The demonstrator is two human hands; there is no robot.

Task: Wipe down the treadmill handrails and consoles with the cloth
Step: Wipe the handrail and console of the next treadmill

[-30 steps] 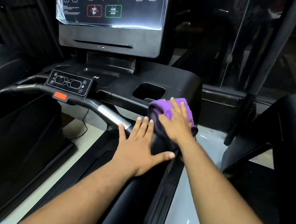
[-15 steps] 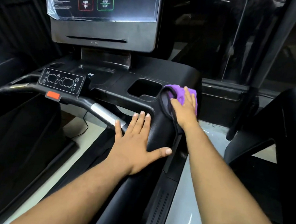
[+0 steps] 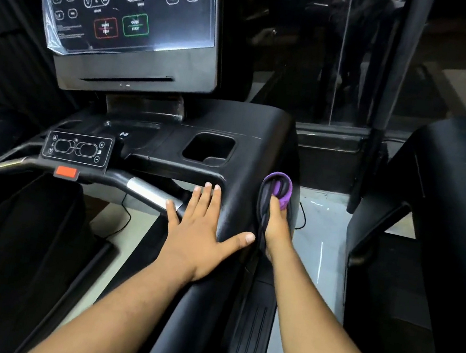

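A purple cloth (image 3: 283,188) with dark folds lies against the outer right side of the black right handrail (image 3: 244,175). My right hand (image 3: 277,228) presses it there, seen edge-on, fingertips hidden in the cloth. On top of the same handrail my left hand (image 3: 199,231) lies flat with its fingers spread and its thumb pointing towards the cloth. The console screen (image 3: 130,4), under a plastic film, stands at the upper left. Below it sits a small control panel (image 3: 77,148).
A cup holder (image 3: 208,148) is sunk into the console tray just ahead of my hands. A red stop button (image 3: 66,172) and a silver grip sensor (image 3: 148,191) sit on the front crossbar. Another black machine (image 3: 447,208) stands close on the right, behind a dark pole (image 3: 393,64).
My right hand slid the cloth from the top of the handrail forward and then down onto its outer right side. My left hand stayed flat on the rail.
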